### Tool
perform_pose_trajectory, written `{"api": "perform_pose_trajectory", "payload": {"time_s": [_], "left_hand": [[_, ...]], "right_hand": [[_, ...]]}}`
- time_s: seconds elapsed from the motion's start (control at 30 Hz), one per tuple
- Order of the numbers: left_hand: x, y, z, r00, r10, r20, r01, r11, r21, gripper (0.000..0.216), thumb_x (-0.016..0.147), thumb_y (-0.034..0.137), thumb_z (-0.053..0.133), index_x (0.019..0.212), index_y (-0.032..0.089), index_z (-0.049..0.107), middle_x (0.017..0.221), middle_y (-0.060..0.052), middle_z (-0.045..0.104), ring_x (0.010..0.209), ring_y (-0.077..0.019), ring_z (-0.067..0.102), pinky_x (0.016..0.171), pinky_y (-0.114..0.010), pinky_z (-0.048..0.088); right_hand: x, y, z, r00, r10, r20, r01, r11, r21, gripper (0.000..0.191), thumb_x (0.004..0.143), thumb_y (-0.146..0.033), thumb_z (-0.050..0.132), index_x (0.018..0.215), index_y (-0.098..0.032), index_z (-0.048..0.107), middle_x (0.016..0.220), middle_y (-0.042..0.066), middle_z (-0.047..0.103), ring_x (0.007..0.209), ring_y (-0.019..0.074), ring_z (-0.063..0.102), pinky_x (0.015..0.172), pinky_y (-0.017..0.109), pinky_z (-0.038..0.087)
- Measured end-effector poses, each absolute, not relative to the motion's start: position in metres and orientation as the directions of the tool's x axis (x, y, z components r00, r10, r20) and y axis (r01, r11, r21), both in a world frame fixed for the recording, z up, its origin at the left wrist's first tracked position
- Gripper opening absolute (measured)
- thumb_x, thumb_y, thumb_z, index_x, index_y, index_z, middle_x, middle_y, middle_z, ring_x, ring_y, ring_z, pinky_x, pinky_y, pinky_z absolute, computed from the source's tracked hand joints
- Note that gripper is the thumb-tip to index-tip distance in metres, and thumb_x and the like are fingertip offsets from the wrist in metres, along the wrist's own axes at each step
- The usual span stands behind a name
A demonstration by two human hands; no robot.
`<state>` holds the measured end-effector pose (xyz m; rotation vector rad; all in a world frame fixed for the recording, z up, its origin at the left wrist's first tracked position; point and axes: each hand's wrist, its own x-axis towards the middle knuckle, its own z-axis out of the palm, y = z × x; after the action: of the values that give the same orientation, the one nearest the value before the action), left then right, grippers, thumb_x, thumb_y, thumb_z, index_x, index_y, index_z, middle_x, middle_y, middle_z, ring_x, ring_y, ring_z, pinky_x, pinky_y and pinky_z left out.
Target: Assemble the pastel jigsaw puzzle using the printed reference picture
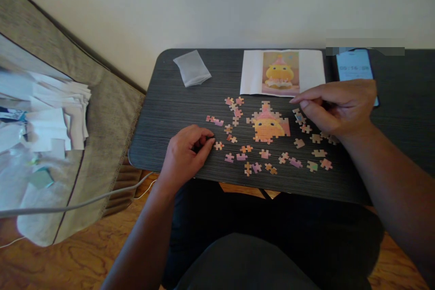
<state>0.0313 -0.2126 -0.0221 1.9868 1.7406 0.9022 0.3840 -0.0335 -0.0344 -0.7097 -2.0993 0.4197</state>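
My left hand [186,156] rests at the table's near left with its fingers loosely curled in. Its thumb and forefinger tips come close together, and I see nothing between them. Just beside the thumb lies a loose jigsaw piece [219,146]. My right hand [340,105] hovers over the right side, thumb and forefinger pinched; whatever they may hold is hidden. A partly joined jigsaw puzzle [268,126] with a yellow face and pink hat lies between the hands. Several loose pieces surround it, among them a greenish one [312,166] and a purple one [295,162].
Behind the puzzle lies a white sheet [250,72] with a printed reference picture [280,72]. A phone [355,67] showing a timer is at the back right. A clear plastic bag [192,69] lies back left on the dark table [159,113]. A cable [102,197] crosses the left.
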Motion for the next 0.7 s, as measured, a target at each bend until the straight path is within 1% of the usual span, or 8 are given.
{"api": "perform_pose_trajectory", "payload": {"time_s": [0.1,0.17,0.23,0.33,0.4,0.5,0.6,0.7], "left_hand": [[0.029,-0.203,-0.018,0.055,0.964,0.258,0.798,-0.198,0.570,0.015,0.106,0.016,0.070,0.118,0.019,0.080,0.101,-0.006,0.069,0.088,-0.0211,0.068,0.082,-0.037,0.058],[0.026,-0.195,-0.015,0.071,0.963,0.261,0.825,-0.204,0.527,0.022,0.106,0.017,0.069,0.125,0.019,0.080,0.114,-0.009,0.070,0.096,-0.0231,0.070,0.087,-0.040,0.063],[0.021,-0.185,-0.013,0.090,0.959,0.267,0.842,-0.217,0.494,0.024,0.106,0.016,0.068,0.126,0.018,0.080,0.120,-0.011,0.070,0.102,-0.0251,0.071,0.091,-0.042,0.065],[0.015,-0.172,-0.011,0.139,0.952,0.274,0.860,-0.253,0.443,0.022,0.107,0.016,0.065,0.122,0.017,0.081,0.118,-0.011,0.070,0.105,-0.0264,0.072,0.095,-0.044,0.065],[0.013,-0.164,-0.010,0.173,0.948,0.267,0.866,-0.276,0.417,0.020,0.108,0.017,0.064,0.116,0.016,0.082,0.115,-0.011,0.071,0.103,-0.0264,0.073,0.095,-0.044,0.065],[0.011,-0.154,-0.008,0.212,0.946,0.243,0.867,-0.297,0.401,0.019,0.108,0.017,0.063,0.105,0.017,0.082,0.109,-0.010,0.074,0.100,-0.0260,0.073,0.094,-0.044,0.063],[0.010,-0.144,-0.006,0.244,0.945,0.216,0.865,-0.313,0.391,0.018,0.107,0.016,0.064,0.103,0.018,0.082,0.105,-0.009,0.075,0.098,-0.0257,0.073,0.092,-0.044,0.062],[0.008,-0.133,-0.004,0.269,0.941,0.204,0.858,-0.330,0.393,0.018,0.104,0.014,0.066,0.102,0.018,0.083,0.104,-0.009,0.076,0.095,-0.0254,0.074,0.089,-0.042,0.060]], "right_hand": [[0.387,-0.037,-0.033,-0.478,0.671,0.566,0.388,0.740,-0.549,0.012,0.095,-0.034,0.081,0.097,-0.040,0.091,0.059,-0.002,0.072,0.046,0.0166,0.053,0.053,0.041,0.043],[0.388,-0.037,-0.034,-0.467,0.685,0.559,0.400,0.728,-0.557,0.011,0.096,-0.037,0.080,0.095,-0.039,0.091,0.058,-0.002,0.071,0.045,0.0169,0.051,0.054,0.042,0.044],[0.387,-0.036,-0.035,-0.464,0.696,0.548,0.405,0.717,-0.568,0.012,0.096,-0.039,0.079,0.094,-0.038,0.091,0.058,-0.002,0.071,0.046,0.0171,0.051,0.054,0.042,0.043],[0.386,-0.035,-0.034,-0.460,0.691,0.558,0.391,0.721,-0.572,0.012,0.094,-0.039,0.080,0.092,-0.036,0.091,0.058,-0.002,0.071,0.045,0.0167,0.052,0.053,0.040,0.040],[0.386,-0.035,-0.033,-0.459,0.687,0.563,0.387,0.725,-0.569,0.012,0.093,-0.039,0.079,0.090,-0.035,0.090,0.057,-0.002,0.070,0.045,0.0165,0.053,0.053,0.039,0.040],[0.386,-0.036,-0.030,-0.466,0.698,0.543,0.403,0.714,-0.572,0.013,0.094,-0.039,0.077,0.090,-0.036,0.089,0.059,-0.001,0.071,0.047,0.0176,0.056,0.054,0.039,0.040],[0.386,-0.035,-0.031,-0.462,0.721,0.516,0.429,0.691,-0.582,0.014,0.094,-0.042,0.077,0.090,-0.037,0.089,0.059,0.000,0.072,0.049,0.0183,0.057,0.054,0.040,0.041],[0.385,-0.033,-0.035,-0.447,0.675,0.587,0.373,0.737,-0.564,0.011,0.091,-0.039,0.079,0.089,-0.034,0.089,0.054,-0.002,0.067,0.044,0.0160,0.054,0.051,0.037,0.038]]}}
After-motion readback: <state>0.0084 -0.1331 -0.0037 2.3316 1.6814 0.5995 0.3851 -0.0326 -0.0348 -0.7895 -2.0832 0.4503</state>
